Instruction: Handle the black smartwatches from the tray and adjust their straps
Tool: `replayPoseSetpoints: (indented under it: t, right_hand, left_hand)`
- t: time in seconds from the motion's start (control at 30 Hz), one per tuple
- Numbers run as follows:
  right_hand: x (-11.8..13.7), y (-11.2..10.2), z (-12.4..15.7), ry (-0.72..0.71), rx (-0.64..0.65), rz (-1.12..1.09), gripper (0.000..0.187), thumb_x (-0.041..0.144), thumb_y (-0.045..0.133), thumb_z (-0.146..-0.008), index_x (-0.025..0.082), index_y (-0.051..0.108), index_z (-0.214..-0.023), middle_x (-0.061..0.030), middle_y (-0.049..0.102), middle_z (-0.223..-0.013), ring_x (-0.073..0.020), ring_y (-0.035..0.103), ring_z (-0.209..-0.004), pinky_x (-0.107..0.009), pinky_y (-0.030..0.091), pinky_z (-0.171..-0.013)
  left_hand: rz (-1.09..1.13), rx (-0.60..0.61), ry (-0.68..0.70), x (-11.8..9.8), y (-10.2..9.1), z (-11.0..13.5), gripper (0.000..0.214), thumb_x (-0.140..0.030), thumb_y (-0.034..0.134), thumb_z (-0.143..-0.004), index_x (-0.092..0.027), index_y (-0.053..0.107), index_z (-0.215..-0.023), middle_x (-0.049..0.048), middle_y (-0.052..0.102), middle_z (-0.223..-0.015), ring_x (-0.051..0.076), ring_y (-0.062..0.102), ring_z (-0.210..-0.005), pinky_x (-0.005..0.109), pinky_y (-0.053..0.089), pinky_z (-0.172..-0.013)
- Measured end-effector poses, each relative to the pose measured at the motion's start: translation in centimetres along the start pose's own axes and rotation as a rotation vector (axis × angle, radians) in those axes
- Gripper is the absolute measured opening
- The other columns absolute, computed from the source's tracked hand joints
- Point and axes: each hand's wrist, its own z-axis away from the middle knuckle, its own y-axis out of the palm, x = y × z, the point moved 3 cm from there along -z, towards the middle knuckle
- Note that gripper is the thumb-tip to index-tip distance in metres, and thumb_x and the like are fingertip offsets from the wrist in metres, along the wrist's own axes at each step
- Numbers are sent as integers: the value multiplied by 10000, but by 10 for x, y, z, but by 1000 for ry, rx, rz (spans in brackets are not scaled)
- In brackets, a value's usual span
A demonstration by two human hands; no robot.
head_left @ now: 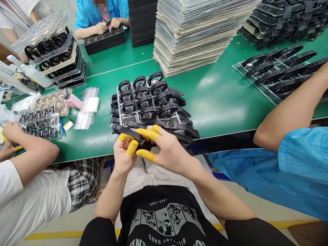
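Between my two hands, just over the table's front edge, is a black smartwatch (135,135) with a perforated strap. My left hand (124,155) pinches it from the left with yellow-covered fingertips. From the right, the yellow-covered fingers of my right hand (164,147) close on the same watch. My fingers hide much of its body. Right beyond them lies a clear plastic tray (128,119) filled with rows of black smartwatches (145,102), their straps looped or laid out, some hanging over the tray's sides. One slot at its near left shows no watch.
A tall stack of trays (194,37) stands behind. To the right lies another watch tray (276,73), near a co-worker's arm (289,99). On the left are a pink bottle (73,99), a white pad (92,105) and stacked trays (61,54). Across the green table (212,99), another person handles a black box (105,41).
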Motion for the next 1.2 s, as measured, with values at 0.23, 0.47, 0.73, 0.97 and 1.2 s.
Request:
replayPoseSetpoints:
  t: [0.23,0.47,0.73,0.97,1.2]
  right_hand:
    - [-1,-12,7,-147,9,163,492,197,674,-1001,231,645,-1491,-138,738,-1230,-301,729,-1102,-454,676,-914]
    - [1,-5,6,-18,205,-16,355,135,614,-977,211,734,-1302,-67,680,-973,-213,653,-835,-350,615,-758]
    - [18,-29,-9,334,436,-652,580,750,636,-1002,199,620,-824,26,549,-704,-108,447,-613,-247,399,-545]
    - [6,-32,-5,434,367,-595,517,619,818,-904,196,609,-693,34,547,-601,-94,443,-528,-241,353,-477]
    - [-3,-32,4,434,289,-369,189,320,763,-906,194,681,-791,18,630,-666,-105,501,-557,-231,376,-491]
  left_hand:
    - [-376,1,233,-13,-27,3,357,-424,1037,-713,-205,831,-904,18,744,-763,203,734,-793,326,647,-781]
    - [-431,156,372,-26,-29,3,423,-269,1044,-715,-204,827,-1072,74,822,-1047,231,800,-971,354,678,-906]
    - [-376,404,378,-35,-14,5,439,-213,992,-780,-207,667,-1076,54,803,-1027,192,787,-936,324,656,-878]
    - [-369,428,393,-26,-11,0,422,-197,971,-806,-215,664,-1095,38,790,-1035,191,784,-988,417,651,-1041]
    - [-432,449,346,-19,-15,-1,360,-263,948,-856,-199,710,-1119,101,823,-1122,216,800,-1034,347,667,-951]
